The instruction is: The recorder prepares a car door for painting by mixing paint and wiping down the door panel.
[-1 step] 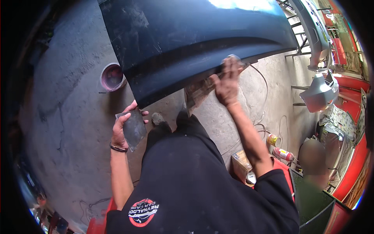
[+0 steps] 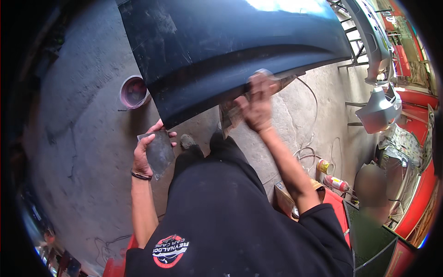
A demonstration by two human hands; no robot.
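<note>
A large dark car hood (image 2: pixel 230 41) lies in front of me, with light scuffs and a curved crease near its close edge. My right hand (image 2: pixel 259 104), smeared by motion, presses its fingers on this near edge, over a small pale pad (image 2: pixel 264 72) that shows past the fingertips. What the pad is made of cannot be made out. Just off the hood's near left corner, my left hand (image 2: pixel 146 150) holds a dark grey sheet (image 2: pixel 161 150), seemingly sandpaper, with the thumb on top and the fingers behind.
A round bucket (image 2: pixel 134 92) with reddish insides stands on the concrete floor left of the hood. Under its near edge is a papered support (image 2: pixel 230 115). Grey bumpers (image 2: pixel 379 108), cables, cans (image 2: pixel 324 166) and a box (image 2: pixel 286 198) are at right. Another person (image 2: pixel 371 203) is at lower right.
My right hand has slid left and slightly nearer along the hood's edge, with the pale pad under its fingers. My left hand and the grey sheet stay in place.
</note>
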